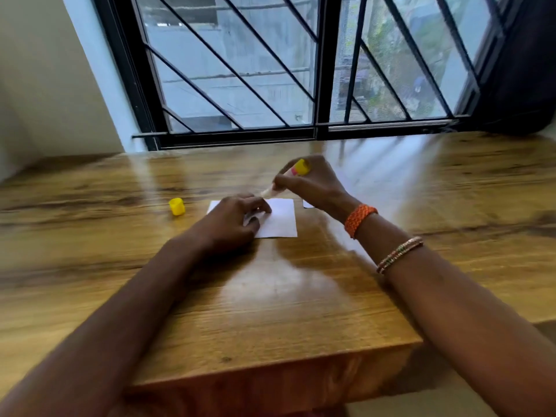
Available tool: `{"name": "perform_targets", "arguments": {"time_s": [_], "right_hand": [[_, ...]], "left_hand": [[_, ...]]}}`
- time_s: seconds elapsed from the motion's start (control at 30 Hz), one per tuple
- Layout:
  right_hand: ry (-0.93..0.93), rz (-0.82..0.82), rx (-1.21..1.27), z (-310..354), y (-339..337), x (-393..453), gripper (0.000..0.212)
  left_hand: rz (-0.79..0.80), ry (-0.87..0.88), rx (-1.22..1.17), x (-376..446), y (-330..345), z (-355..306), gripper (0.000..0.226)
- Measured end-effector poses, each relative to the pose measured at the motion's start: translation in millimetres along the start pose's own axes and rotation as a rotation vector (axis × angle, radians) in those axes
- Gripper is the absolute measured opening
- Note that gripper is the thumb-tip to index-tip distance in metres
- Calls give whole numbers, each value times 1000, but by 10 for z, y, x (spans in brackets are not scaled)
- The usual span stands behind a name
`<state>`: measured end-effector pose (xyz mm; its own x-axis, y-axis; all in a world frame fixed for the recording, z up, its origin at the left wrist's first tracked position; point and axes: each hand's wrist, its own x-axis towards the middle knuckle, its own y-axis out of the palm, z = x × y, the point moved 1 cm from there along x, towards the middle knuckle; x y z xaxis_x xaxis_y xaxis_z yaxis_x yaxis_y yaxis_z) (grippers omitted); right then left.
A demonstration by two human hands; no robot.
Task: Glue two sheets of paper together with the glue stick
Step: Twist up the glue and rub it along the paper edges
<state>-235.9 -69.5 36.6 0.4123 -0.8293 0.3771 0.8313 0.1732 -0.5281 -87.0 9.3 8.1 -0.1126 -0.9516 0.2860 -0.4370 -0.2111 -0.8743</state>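
Note:
A small white sheet of paper [281,219] lies flat on the wooden table [270,311]. My left hand [237,219] rests on its left part, fingers bent and pressing it down. My right hand [310,183] grips the uncapped glue stick [287,179], tilted with its yellow base up and its tip just above the paper's far edge. A corner of a second white sheet [307,204] shows under my right wrist, the rest hidden. The yellow cap [177,206] lies on the table to the left of the paper.
A barred window [301,70] runs along the table's far edge. A dark object [523,70] stands at the back right corner. The table's near edge [270,377] is close in front of me.

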Motion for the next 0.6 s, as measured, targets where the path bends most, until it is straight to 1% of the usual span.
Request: {"name": "perform_targets", "arguments": {"time_s": [0.07,0.17,0.23,0.3,0.4,0.47,0.53,0.6], "right_hand": [[-41,-52,-68,0,34,-38,10],[-86,-136,-145,13,91,-56,12],[-85,-173,-171,0,97,-50,13],[-74,-214,-172,-36,82,-35,11],[-73,-247,-194,-86,90,-17,13],[-81,-268,-207,-91,86,-6,15],[-87,-286,-197,-89,69,-6,16],[-97,-277,-191,-84,63,-16,16]], "left_hand": [[23,-23,1,9,2,-5,36],[64,-68,-25,-12,-3,29,51],[109,-88,-40,-62,3,36,53],[119,-103,-40,-75,9,33,52],[125,-84,160,-46,55,35,51],[164,-93,266,-39,80,48,50],[202,-150,365,-45,75,72,51],[191,-220,447,-30,60,79,51]]}}
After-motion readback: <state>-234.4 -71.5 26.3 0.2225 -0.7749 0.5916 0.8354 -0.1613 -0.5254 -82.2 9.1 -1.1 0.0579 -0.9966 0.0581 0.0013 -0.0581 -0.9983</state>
